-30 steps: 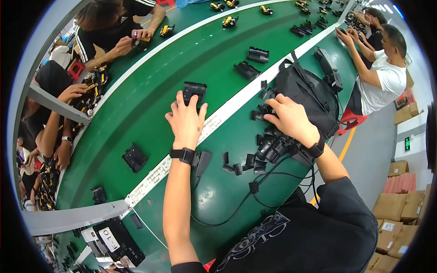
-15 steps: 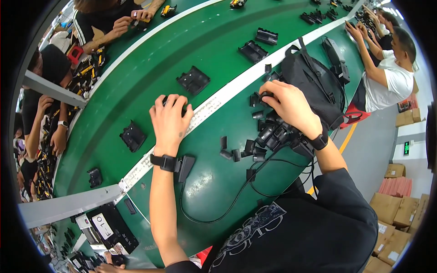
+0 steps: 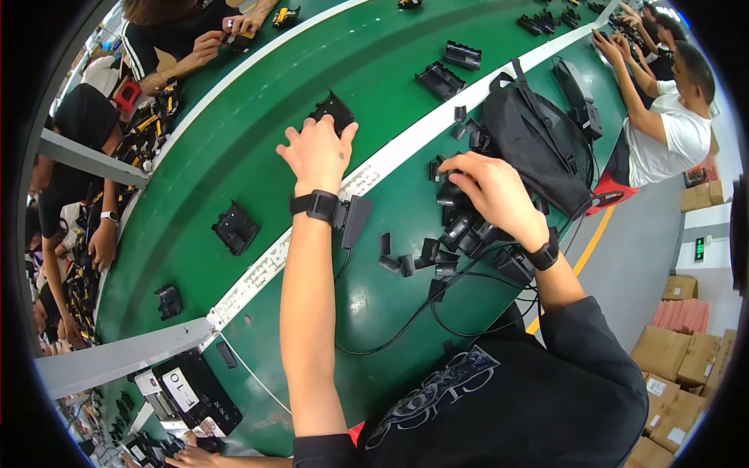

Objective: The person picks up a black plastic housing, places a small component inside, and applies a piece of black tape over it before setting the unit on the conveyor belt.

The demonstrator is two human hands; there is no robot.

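Note:
Above the green belt my left hand is spread open, its fingertips over the near side of a black plastic housing. The hand hides part of that housing, and whether the fingers touch it is unclear. At the left edge of a heap of small curved black plastic pieces, my right hand has thumb and forefinger closed around a small black piece, mostly covered by the fingers. Each wrist wears a black strap; a black box with a cable hangs from the left one.
More black housings lie along the belt, beyond a white rail. A black mesh backpack stands right of the heap, with cables looping across the table. A grey post crosses at lower left. Co-workers sit opposite and at far right.
My left hand has moved right and away from me, its fingers opening out over the housing. My right hand has shifted slightly lower beside the heap. Housings appear slightly farther right.

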